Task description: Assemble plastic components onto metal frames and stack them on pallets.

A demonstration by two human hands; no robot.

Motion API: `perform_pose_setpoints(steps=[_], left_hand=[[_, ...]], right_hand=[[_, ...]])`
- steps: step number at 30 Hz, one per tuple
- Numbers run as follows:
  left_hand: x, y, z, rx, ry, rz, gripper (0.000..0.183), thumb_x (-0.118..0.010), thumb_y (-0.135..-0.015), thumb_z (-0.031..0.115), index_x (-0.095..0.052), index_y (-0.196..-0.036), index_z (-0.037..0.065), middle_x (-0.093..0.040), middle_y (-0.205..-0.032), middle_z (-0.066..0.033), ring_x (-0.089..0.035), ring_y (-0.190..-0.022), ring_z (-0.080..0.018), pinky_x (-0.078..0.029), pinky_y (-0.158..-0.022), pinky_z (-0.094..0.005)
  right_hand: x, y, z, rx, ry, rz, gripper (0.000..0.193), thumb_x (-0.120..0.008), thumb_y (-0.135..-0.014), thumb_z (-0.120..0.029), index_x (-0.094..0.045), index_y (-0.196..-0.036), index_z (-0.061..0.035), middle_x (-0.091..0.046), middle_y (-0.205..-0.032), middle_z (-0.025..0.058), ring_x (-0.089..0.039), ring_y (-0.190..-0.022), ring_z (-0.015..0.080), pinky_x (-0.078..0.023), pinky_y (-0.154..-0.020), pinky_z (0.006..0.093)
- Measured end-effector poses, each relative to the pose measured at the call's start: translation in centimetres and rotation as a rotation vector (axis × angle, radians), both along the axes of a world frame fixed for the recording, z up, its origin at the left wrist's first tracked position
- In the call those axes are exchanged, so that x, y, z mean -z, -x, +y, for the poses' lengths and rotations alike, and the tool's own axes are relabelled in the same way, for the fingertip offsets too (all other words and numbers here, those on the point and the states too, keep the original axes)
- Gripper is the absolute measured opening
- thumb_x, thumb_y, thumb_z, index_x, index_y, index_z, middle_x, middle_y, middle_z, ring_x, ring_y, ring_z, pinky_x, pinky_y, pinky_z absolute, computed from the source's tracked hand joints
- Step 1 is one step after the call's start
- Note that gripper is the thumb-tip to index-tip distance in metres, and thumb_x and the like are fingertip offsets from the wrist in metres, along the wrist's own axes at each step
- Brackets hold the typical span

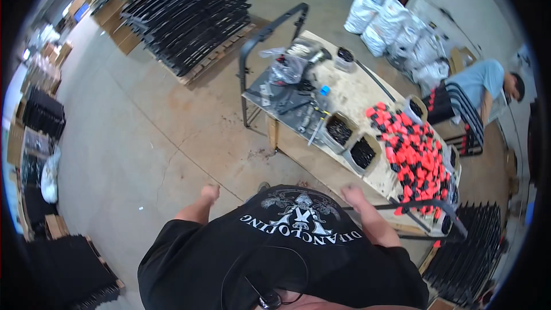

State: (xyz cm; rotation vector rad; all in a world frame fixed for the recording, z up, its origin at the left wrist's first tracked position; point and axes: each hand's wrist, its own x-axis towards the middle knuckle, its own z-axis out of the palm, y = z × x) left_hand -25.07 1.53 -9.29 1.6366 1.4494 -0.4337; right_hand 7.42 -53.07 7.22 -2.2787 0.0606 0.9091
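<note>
Both my arms hang at my sides, bent a little forward. My left hand (210, 193) is loosely closed over the concrete floor, and nothing shows in it. On the other side, my right hand (352, 195) is curled too, with no object visible in it. It is beside the near edge of a wooden-topped work cart (350, 95). A black tube handle (422, 205) of the cart runs close to my right wrist; I cannot tell if they touch. Red and black plastic pieces (410, 161) lie heaped on the cart's near right part.
The cart bears tubs of small black parts (363, 154), a blue-capped bottle (323, 93), tools and plastic bags. Stacked black frames (189, 17) stand on a pallet (201, 57) at the far left. A person (482, 89) sits beyond the cart, near white sacks (396, 23). More black stacks (468, 252) lie right.
</note>
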Motion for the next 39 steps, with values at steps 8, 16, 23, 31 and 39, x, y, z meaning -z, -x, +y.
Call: perform_pose_setpoints(steps=[8, 16, 23, 31, 39], left_hand=[[2.4, 12.5, -1.9, 0.323, 0.083, 0.261, 0.054, -0.064, -0.083, 0.053, -0.075, -0.114, 0.009, -0.071, -0.121, -0.0177, -0.064, -0.119, -0.0342, -0.052, -0.097, -0.0404], [-4.3, 15.4, -1.5, 0.457, -0.099, 0.245, 0.038, -0.056, -0.090, 0.036, -0.072, -0.114, 0.011, -0.069, -0.120, -0.0211, -0.064, -0.115, -0.0382, -0.052, -0.097, -0.0462], [-5.3, 10.1, 1.9, -0.376, -0.060, 0.066, 0.032, -0.060, -0.089, 0.034, -0.075, -0.103, 0.009, -0.071, -0.111, -0.0196, -0.066, -0.110, -0.0375, -0.054, -0.091, -0.0460], [-8.6, 5.6, 5.4, -0.290, -0.118, 0.202, 0.030, -0.063, -0.088, 0.034, -0.076, -0.097, 0.008, -0.074, -0.103, -0.0176, -0.070, -0.099, -0.0346, -0.056, -0.084, -0.0444], [-12.1, 2.8, 15.0, -0.802, 0.000, -0.318, 0.026, -0.068, -0.089, 0.027, -0.072, -0.088, 0.001, -0.069, -0.077, -0.0071, -0.063, -0.063, -0.0166, -0.051, -0.056, -0.0323]], right_hand=[[-17.2, -11.8, 38.0, -0.088, -0.834, 0.073, 0.023, -0.066, -0.097, -0.028, -0.063, -0.096, -0.0057, -0.062, -0.078, 0.0015, -0.058, -0.064, 0.0131, -0.046, -0.058, 0.0285], [-17.4, -22.3, 54.6, 0.212, -0.936, 0.250, 0.061, -0.072, -0.082, -0.060, -0.060, -0.116, -0.0100, -0.061, -0.109, 0.0123, -0.061, -0.101, 0.0241, -0.049, -0.086, 0.0380], [-15.3, -22.9, 64.0, 0.404, -1.253, 0.343, 0.030, -0.058, -0.099, -0.041, -0.049, -0.090, -0.0132, -0.056, -0.071, 0.0042, -0.058, -0.062, 0.0220, -0.049, -0.056, 0.0379], [-16.9, -21.4, 71.8, 0.321, -1.202, 0.148, 0.034, -0.055, -0.103, -0.038, -0.046, -0.088, -0.0086, -0.050, -0.065, 0.0033, -0.052, -0.052, 0.0162, -0.048, -0.051, 0.0348], [-16.8, -13.5, 72.8, -0.046, -1.177, 0.283, 0.024, -0.058, -0.102, -0.027, -0.045, -0.089, -0.0113, -0.046, -0.060, 0.0004, -0.045, -0.047, 0.0138, -0.042, -0.048, 0.0321]])
